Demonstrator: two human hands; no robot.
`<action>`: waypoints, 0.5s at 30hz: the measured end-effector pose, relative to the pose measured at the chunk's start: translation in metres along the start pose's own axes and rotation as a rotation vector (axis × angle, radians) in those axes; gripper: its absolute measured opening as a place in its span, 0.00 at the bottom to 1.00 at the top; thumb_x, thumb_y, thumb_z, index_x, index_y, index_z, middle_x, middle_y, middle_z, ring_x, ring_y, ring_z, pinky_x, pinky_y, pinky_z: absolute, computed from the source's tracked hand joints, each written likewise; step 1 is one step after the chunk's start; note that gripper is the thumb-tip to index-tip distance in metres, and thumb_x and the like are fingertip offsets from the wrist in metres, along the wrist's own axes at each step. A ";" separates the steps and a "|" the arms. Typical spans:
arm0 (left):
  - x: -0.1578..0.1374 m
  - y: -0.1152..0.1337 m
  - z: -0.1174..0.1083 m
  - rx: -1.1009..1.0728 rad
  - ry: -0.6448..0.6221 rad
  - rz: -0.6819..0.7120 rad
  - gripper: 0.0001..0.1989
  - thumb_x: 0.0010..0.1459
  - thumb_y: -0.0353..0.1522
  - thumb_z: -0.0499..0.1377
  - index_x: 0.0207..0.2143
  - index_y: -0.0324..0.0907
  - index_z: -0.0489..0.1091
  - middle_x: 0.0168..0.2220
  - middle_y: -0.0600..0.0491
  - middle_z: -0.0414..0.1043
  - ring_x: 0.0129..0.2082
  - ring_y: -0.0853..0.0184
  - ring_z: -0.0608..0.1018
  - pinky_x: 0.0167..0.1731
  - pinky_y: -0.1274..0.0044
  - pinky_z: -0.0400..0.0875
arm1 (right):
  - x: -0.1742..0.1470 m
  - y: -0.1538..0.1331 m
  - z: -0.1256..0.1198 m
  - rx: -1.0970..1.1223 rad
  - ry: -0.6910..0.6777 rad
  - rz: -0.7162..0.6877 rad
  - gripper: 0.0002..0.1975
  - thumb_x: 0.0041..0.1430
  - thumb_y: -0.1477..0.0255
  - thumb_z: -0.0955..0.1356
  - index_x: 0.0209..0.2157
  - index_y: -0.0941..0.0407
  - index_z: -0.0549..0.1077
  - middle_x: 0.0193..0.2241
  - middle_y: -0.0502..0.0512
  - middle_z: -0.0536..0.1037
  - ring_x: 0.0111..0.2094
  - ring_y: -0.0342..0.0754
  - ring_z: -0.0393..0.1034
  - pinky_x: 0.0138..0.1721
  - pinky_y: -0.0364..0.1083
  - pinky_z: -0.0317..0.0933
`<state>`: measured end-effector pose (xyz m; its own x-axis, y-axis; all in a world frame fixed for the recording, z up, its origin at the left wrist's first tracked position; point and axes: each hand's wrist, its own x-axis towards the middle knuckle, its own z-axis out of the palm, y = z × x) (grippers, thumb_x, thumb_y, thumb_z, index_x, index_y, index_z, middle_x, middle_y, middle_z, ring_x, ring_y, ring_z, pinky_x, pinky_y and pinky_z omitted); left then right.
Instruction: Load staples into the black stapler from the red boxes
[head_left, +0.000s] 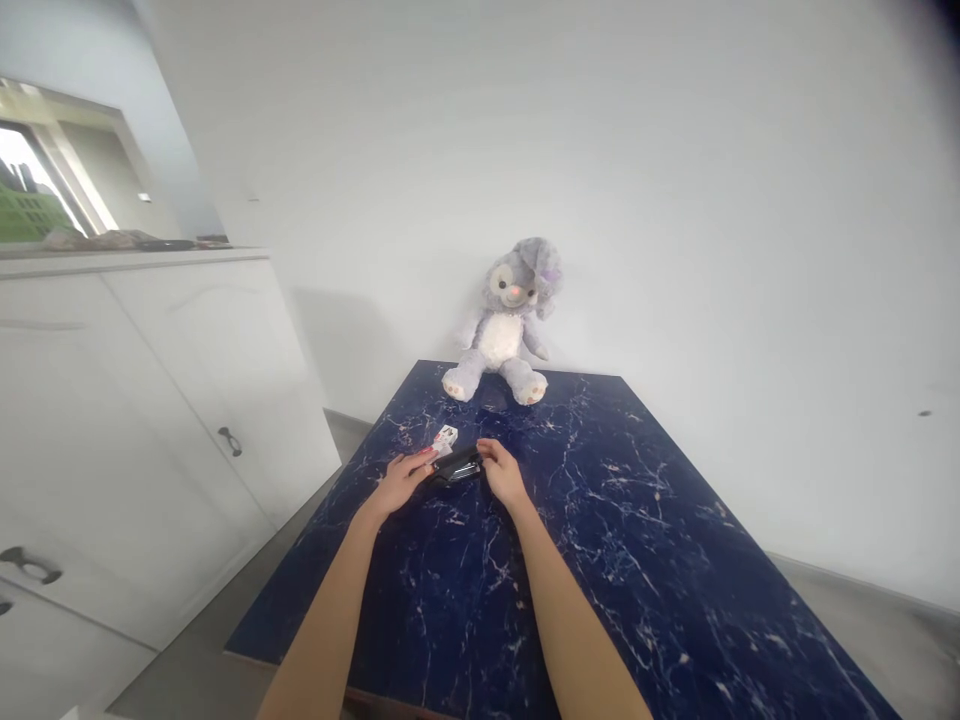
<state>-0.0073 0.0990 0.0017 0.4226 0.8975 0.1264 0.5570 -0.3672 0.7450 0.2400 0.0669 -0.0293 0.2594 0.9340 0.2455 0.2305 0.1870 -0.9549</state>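
A black stapler [457, 468] with a shiny metal strip lies sideways between my two hands on the dark blue table. My left hand [401, 480] grips its left end, fingers stretched along and over it. At the right end, the curled fingers of my right hand [501, 470] close on the stapler's tip. Just beyond my left fingertips is a small white box [445, 436] with red and dark print. Part of that box is hidden by the fingers, and a pale piece beside them is too small to make out.
A grey plush toy [504, 335] with a white belly sits at the table's far edge against the white wall [675, 200]. The blue marble-patterned table [615, 560] extends to both sides of my arms. White cabinets [150, 400] with dark handles stand at the left.
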 end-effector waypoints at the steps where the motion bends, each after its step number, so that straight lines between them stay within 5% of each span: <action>1: 0.001 -0.001 0.000 0.005 -0.014 0.029 0.20 0.64 0.43 0.52 0.55 0.53 0.73 0.60 0.56 0.70 0.66 0.58 0.63 0.69 0.60 0.39 | -0.001 -0.001 -0.001 -0.009 -0.060 -0.019 0.23 0.50 0.78 0.61 0.46 0.51 0.74 0.44 0.52 0.81 0.47 0.49 0.76 0.53 0.51 0.67; 8: 0.008 -0.009 0.002 -0.009 -0.028 0.061 0.20 0.65 0.40 0.51 0.55 0.52 0.74 0.60 0.56 0.70 0.64 0.62 0.66 0.69 0.61 0.38 | -0.012 -0.011 -0.012 -0.182 -0.229 -0.168 0.18 0.50 0.73 0.69 0.45 0.50 0.75 0.39 0.50 0.81 0.41 0.51 0.77 0.48 0.51 0.68; 15: 0.011 -0.014 0.003 -0.089 0.001 0.039 0.18 0.63 0.40 0.54 0.51 0.53 0.76 0.57 0.56 0.73 0.63 0.60 0.68 0.69 0.60 0.38 | -0.008 -0.016 -0.025 -0.058 -0.308 -0.099 0.12 0.51 0.68 0.71 0.40 0.52 0.74 0.38 0.52 0.82 0.41 0.51 0.77 0.50 0.52 0.67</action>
<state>-0.0084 0.1127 -0.0088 0.4416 0.8833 0.1573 0.4747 -0.3788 0.7945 0.2577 0.0487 -0.0123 -0.0612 0.9620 0.2661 0.2958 0.2721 -0.9157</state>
